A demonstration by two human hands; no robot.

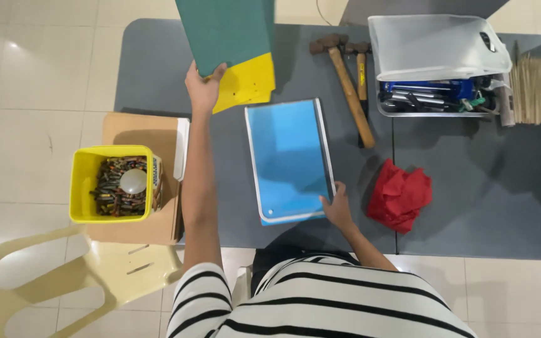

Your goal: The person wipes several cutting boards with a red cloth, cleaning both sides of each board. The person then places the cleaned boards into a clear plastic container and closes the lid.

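Green-and-yellow folder (233, 47) raised, tilted above grey table, blue folder (289, 159) flat on table, white-edged, slightly skewed

Bare desk (489, 200) lay open right of the red cloth (399, 195) and along the near edge. The hammers (349, 84) and clear tool bin (436, 62) blocked the far right; the blue folder (290, 159) filled the middle, the raised green-and-yellow boards (233, 47) hung over the far left.
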